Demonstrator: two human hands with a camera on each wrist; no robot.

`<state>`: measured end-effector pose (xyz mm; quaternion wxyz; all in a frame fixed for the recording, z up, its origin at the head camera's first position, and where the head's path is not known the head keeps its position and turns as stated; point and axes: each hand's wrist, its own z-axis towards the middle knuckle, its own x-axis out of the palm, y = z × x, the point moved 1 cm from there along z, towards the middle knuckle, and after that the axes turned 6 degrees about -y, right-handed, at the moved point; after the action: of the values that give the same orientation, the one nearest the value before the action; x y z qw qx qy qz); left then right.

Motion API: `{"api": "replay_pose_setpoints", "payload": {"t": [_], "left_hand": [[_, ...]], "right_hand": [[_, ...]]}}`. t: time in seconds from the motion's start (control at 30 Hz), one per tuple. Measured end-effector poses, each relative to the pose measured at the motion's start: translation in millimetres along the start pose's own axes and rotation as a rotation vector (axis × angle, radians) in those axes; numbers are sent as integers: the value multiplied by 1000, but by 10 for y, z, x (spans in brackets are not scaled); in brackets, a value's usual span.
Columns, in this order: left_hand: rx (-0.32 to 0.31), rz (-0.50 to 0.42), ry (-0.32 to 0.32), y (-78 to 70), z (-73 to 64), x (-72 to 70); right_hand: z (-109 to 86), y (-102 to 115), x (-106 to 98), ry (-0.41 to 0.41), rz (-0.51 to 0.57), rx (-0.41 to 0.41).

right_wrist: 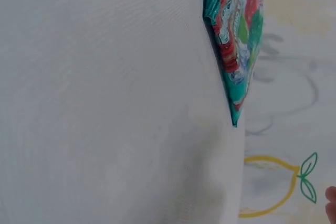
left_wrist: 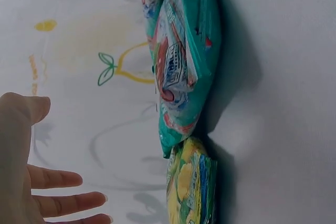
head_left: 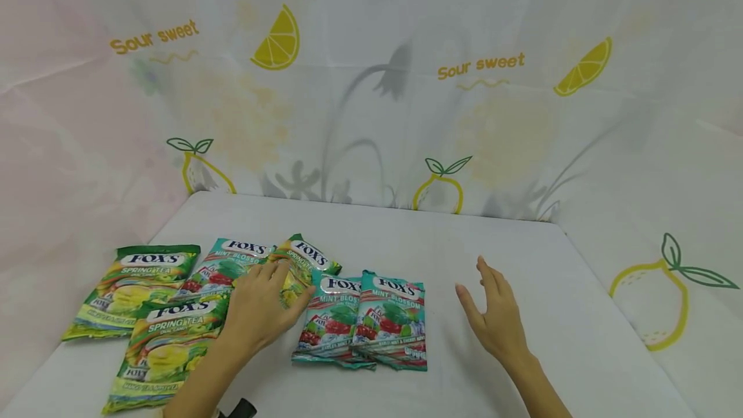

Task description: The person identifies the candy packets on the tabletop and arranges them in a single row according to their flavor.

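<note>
My left hand (head_left: 264,305) hovers among the candy bags with its fingers straight and holds nothing. In the left wrist view the same hand (left_wrist: 31,182) is apart from the bags. It partly hides a green Spring Tea candy bag (head_left: 307,257) and a teal Mint Blossom candy bag (head_left: 217,269) behind it. To its right two Mint Blossom bags lie overlapped, one at the left (head_left: 327,324) and one on top (head_left: 395,321). My right hand (head_left: 496,318) is raised to the right of these, fingers extended, touching nothing.
At the left lie two more Spring Tea bags, one farther back (head_left: 130,292) and one nearer (head_left: 168,357), overlapping. All rest on a white table (head_left: 482,392). A lemon-printed cloth (head_left: 360,37) hangs behind and beside it.
</note>
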<state>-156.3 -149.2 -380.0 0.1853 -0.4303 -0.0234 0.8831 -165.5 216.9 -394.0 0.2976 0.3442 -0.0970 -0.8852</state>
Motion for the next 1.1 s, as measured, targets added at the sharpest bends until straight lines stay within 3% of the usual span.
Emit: {"api": "replay_pose_setpoints", "payload": {"t": [0.2,0.57,0.87,1.1], "left_hand": [[20,-57,-8,-96,-43,60],[-87,-167,107,-260,-102,119],[-48,-249,83,-354,-171,197],[-39,-289,124,-458,-211,235]], "right_hand": [[-45,9,17,8,17,11],[-89,45,41,8,46,59],[-159,117,54,49,121,159],[-218,156,55,96,144,246]]}}
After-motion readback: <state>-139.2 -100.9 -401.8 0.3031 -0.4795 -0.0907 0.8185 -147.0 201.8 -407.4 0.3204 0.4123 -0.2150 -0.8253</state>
